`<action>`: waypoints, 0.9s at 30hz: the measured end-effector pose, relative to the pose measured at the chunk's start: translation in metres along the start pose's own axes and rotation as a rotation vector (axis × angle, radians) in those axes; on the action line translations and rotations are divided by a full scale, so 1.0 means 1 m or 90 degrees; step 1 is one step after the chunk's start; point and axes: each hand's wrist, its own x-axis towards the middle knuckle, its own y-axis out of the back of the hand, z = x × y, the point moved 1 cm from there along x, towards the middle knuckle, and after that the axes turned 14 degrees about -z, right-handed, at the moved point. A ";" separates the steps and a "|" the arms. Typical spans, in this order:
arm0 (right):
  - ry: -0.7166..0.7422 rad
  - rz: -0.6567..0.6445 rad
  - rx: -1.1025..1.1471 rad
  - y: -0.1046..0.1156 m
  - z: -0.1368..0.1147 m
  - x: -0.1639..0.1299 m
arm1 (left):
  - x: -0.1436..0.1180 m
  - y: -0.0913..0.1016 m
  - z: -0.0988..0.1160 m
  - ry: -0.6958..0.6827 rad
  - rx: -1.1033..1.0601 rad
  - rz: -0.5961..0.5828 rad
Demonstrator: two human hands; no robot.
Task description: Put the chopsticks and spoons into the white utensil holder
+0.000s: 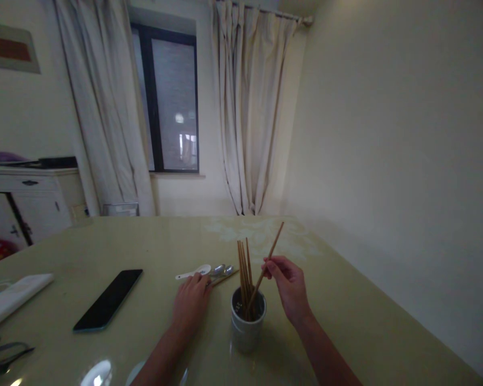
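My right hand [286,285] pinches a wooden chopstick [274,244] between thumb and fingers. It slants, its lower end inside a grey cylindrical cup [247,332], where several other chopsticks [243,268] stand upright. Palm down on the table, my left hand [191,301] rests with its fingers over the handle ends of some utensils. Beside those fingers lie a white spoon [201,270], two metal spoons [223,270] and a wooden chopstick [227,277]. The undersides of the left fingers are hidden.
A black phone [109,300] lies left of my left arm, with a white long object [16,295] and dark-framed glasses [6,354] farther left. The table [165,241] meets a wall [386,161] on the right. Curtains [249,107] and a window [175,102] are behind.
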 end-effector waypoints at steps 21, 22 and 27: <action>-0.243 -0.160 0.037 -0.020 0.068 -0.004 | -0.010 -0.012 0.040 -0.219 -0.535 0.018; -0.225 -0.146 0.036 -0.020 0.067 -0.004 | -0.010 -0.012 0.040 -0.226 -0.532 0.005; -0.065 0.099 -0.046 0.010 0.045 0.009 | -0.003 -0.003 0.016 -0.119 -0.322 0.093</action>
